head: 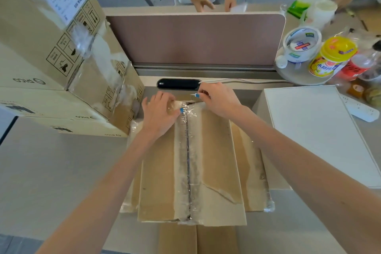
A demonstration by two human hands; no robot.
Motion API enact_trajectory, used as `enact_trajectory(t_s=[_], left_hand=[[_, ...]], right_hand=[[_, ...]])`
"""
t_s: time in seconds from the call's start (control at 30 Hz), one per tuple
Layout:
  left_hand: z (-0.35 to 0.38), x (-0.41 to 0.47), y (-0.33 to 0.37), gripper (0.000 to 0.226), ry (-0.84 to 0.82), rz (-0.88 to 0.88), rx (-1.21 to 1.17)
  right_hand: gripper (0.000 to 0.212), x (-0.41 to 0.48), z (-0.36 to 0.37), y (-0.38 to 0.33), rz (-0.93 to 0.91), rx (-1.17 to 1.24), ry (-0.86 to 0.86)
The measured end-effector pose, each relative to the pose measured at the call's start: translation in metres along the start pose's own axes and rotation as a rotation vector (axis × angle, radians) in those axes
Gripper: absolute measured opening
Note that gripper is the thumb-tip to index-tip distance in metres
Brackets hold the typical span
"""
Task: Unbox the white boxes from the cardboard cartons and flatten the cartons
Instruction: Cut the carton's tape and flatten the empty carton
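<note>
Entry: cardboard carton [165, 171], closed, lying at the middle of the desk [51, 161], its far end close to the desk's far edge below the partition [195, 39]

- Taped seam [187, 150]: it runs down the carton's middle, and its long axis goes from the desk's far edge straight back to the near edge, toward us
- Left hand [160, 113]: fingers straight and spread, pressing the left flap at the carton's far end; the thumb tip touches the tape just left of the seam, and the hand holds nothing
- Right hand [218, 101]: fingers curled, pinching what we take for a small pale tool [193, 94], its tip at the far end of the seam; we cannot tell what kind of tool it is
- Governing relation: both hands sit at the far end, so the seam's whole length lies on the near side of the fingers. We judge the opening stroke must be drawn toward the near edge along that axis, by the right hand, which is on the seam's end, with the left steadying beside it
- White box [315, 130]: on the right side of the desk, just beside the carton
- Stacked cartons [51, 47]: at the far left corner
- Tape roll [302, 43]: at the far right corner, well apart from both hands
</note>
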State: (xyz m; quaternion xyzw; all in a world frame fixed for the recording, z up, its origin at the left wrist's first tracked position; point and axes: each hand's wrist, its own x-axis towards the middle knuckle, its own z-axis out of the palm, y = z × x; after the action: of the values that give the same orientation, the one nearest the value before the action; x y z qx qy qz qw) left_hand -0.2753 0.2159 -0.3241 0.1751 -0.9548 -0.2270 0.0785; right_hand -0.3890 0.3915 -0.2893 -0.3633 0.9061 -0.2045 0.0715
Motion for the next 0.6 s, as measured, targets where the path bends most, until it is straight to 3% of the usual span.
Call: enact_trajectory(t_s=[0.27, 0.4, 0.6], left_hand=[[-0.007, -0.008, -0.008, 0.032, -0.057, -0.115, -0.043], [-0.007, -0.009, -0.010, 0.027, -0.068, -0.150, -0.204], [-0.008, -0.011, -0.007, 0.025, -0.073, -0.176, -0.285]], right_hand=[[0.018, 0.026, 0.001, -0.002, -0.076, -0.273, -0.135], [0.022, 0.037, -0.003, 0.000, -0.049, -0.179, -0.275], [0.026, 0.046, -0.008, 0.007, -0.161, -0.124, -0.394]])
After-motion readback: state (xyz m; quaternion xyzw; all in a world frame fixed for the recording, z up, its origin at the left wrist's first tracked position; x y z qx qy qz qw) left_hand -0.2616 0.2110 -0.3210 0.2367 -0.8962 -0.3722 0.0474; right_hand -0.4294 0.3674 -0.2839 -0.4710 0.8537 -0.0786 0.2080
